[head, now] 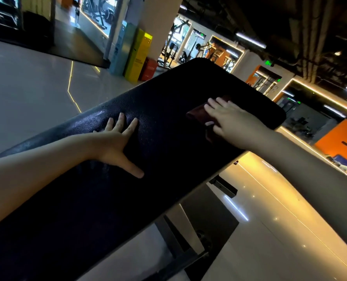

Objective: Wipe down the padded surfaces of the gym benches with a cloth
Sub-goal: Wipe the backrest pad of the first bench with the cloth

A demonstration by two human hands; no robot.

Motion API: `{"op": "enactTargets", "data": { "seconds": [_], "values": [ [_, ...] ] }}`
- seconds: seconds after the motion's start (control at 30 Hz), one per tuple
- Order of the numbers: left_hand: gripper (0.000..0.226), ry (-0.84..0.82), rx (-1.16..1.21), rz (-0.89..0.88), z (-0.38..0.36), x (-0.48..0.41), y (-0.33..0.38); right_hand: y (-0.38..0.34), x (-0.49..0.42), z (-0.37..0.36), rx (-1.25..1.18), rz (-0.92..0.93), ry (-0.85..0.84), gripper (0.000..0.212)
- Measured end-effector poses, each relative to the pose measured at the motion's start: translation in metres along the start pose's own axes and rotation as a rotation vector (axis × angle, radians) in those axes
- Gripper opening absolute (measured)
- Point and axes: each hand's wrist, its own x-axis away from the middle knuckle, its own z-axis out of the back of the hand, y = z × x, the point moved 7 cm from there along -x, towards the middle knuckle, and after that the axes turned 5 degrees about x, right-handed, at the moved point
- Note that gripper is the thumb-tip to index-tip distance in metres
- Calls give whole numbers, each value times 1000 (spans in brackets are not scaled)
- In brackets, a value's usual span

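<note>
The right hand (235, 124) pressed a dark red cloth (198, 114) with straight fingers near the black bench pad's (164, 171) far end. The left hand (115, 147) lay spread, empty, mid-pad. Wiping looked underway; the cleaned share couldn't be judged.

Single view: one wide-angle camera worn on the person's head. It sits above the near end of the padded worktop (168, 179) and faces forward and down along the worktop's length. The camera is rolled, so the worktop runs diagonally from lower left to upper right of centre. Range is close: the left hand (115, 147) and right hand (231, 122) lie on the worktop at mid view. Beyond the worktop's far end the view reaches the floor (26, 88), a pillar (160, 23) and the dark ceiling (290, 21). Under the worktop's right edge its metal support (178, 240) shows.
</note>
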Motion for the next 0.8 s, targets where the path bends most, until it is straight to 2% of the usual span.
{"op": "enactTargets", "data": {
  "seconds": [0.17,0.33,0.43,0.6,0.8],
  "values": [
    [162,-25,-14,4,0,1,2,-13,11,-4,-71,-81,75,61],
    [163,-27,-17,-1,0,3,5,-102,41,-10,-111,100,90,66],
    [167,-54,-4,-13,-1,3,3,-128,60,-13,-133,194,89,65],
    [174,-67,10,-46,0,1,-3,-89,56,-10,-125,158,78,66],
    [174,-47,1,-67,-1,-2,-5,-21,52,-2,-11,-71,140,61]
  ]
}}
